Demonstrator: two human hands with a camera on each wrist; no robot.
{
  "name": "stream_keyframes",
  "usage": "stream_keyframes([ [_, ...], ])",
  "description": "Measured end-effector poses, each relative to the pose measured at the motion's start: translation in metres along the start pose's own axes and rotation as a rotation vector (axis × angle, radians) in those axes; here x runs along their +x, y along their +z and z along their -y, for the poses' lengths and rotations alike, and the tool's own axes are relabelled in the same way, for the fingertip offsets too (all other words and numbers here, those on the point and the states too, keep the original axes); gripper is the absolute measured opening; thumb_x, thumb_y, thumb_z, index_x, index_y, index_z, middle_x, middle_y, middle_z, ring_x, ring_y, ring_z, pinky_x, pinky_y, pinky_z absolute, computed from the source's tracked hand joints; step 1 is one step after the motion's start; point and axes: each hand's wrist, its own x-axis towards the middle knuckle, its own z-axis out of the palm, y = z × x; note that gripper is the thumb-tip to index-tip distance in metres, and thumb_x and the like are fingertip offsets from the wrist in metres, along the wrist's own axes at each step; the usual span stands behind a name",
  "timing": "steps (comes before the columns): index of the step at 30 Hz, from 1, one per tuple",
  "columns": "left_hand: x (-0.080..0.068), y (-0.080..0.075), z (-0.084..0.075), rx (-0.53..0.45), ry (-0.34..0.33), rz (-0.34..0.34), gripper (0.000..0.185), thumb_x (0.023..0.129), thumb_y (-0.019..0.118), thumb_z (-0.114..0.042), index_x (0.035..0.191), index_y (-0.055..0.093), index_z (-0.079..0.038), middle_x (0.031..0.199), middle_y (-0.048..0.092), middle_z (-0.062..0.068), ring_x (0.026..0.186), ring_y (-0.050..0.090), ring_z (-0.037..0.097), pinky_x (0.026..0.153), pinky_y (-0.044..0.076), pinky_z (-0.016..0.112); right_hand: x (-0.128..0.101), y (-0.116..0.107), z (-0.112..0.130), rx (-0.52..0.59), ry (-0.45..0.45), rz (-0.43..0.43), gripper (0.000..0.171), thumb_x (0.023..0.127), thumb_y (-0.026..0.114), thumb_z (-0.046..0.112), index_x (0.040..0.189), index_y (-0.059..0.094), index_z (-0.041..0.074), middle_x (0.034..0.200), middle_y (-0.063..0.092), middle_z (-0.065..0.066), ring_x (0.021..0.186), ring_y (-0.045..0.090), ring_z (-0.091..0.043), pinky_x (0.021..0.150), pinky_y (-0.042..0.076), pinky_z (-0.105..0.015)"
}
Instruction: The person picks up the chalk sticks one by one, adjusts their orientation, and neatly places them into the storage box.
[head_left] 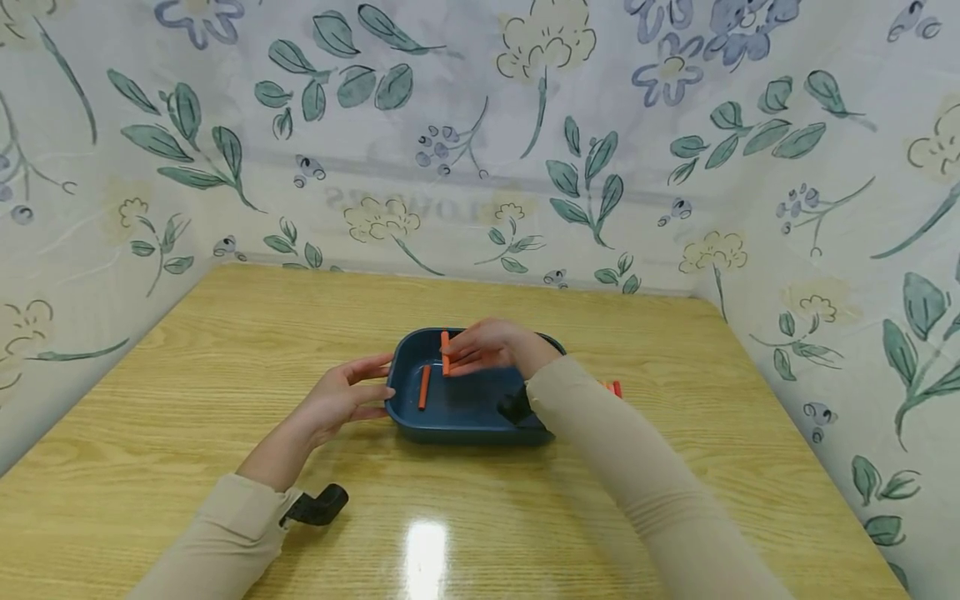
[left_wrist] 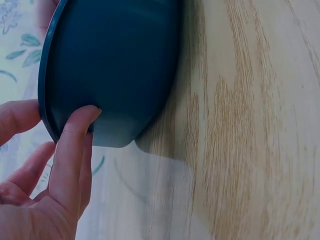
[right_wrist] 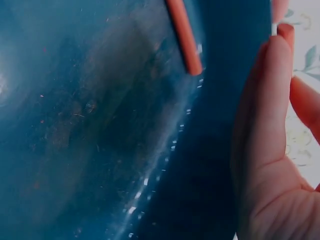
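Observation:
A dark blue rectangular basin [head_left: 480,436] with rounded corners stands on the table. My left hand [head_left: 341,402] holds its left end; in the left wrist view, the fingers lie on both sides of the rim, one fingertip pressing the outer wall [left_wrist: 120,65]. Over the basin, my right hand [head_left: 498,343] pinches a slim orange stick [head_left: 446,354] upright in the head view. A second orange stick [head_left: 424,388] lies on the basin floor, below the held one. In the right wrist view, the right hand [right_wrist: 272,145] hides most of what it holds.
Beyond the basin's right end, several red and orange sticks [head_left: 617,389] lie on the wooden table [head_left: 300,317], partly covered by the right sleeve. Flower-patterned cloth [head_left: 465,125] walls the table at the back and sides. A black wrist mount [head_left: 321,505] sticks out from the left sleeve.

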Motion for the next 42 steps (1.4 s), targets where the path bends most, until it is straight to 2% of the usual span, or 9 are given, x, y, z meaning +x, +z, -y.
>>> stream_keyframes([
  [8, 0.0, -0.001, 0.0, 0.003, -0.004, -0.002, 0.064, 0.087, 0.061, 0.0, 0.144, 0.031, 0.0, 0.139, 0.031, 0.028, 0.095, 0.063, 0.026, 0.08, 0.053, 0.037, 0.025, 0.007, -0.009, -0.015, 0.116, -0.06, 0.027, 0.09, 0.057, -0.004, 0.116, 0.058, -0.008, 0.085, 0.062, -0.016, 0.071, 0.062, -0.023, 0.061, 0.057, -0.027],
  [17, 0.002, 0.002, 0.0, -0.003, -0.003, 0.014, 0.063, 0.087, 0.06, 0.0, 0.144, 0.032, -0.001, 0.139, 0.032, 0.027, 0.096, 0.063, 0.025, 0.081, 0.053, 0.038, 0.035, 0.013, -0.017, -0.099, 0.194, -0.075, 0.024, 0.088, 0.059, -0.004, 0.111, 0.061, -0.008, 0.08, 0.063, -0.015, 0.061, 0.063, -0.02, 0.056, 0.056, -0.025],
  [28, 0.005, 0.004, -0.002, -0.001, -0.001, -0.001, 0.062, 0.087, 0.061, 0.0, 0.143, 0.034, -0.001, 0.139, 0.033, 0.026, 0.097, 0.062, 0.026, 0.08, 0.054, 0.037, 0.028, 0.014, -0.013, -0.11, 0.173, -0.123, 0.017, 0.082, 0.062, -0.011, 0.098, 0.062, -0.009, 0.082, 0.064, -0.02, 0.063, 0.065, -0.024, 0.063, 0.057, -0.029],
  [36, 0.004, 0.001, -0.001, -0.012, 0.006, 0.009, 0.063, 0.087, 0.06, 0.001, 0.144, 0.031, 0.0, 0.139, 0.031, 0.027, 0.096, 0.063, 0.026, 0.08, 0.054, 0.037, 0.027, 0.013, -0.007, -0.078, 0.121, -0.11, 0.027, 0.084, 0.06, -0.011, 0.111, 0.059, -0.011, 0.086, 0.064, -0.019, 0.069, 0.064, -0.025, 0.068, 0.057, -0.03],
  [42, 0.001, -0.002, 0.001, -0.034, -0.008, 0.016, 0.064, 0.088, 0.06, 0.0, 0.144, 0.031, -0.001, 0.139, 0.031, 0.027, 0.096, 0.063, 0.025, 0.081, 0.053, 0.037, 0.022, 0.021, -0.001, -0.074, 0.057, -0.064, 0.034, 0.088, 0.057, -0.006, 0.122, 0.054, -0.008, 0.099, 0.064, -0.02, 0.082, 0.064, -0.026, 0.076, 0.056, -0.033],
])
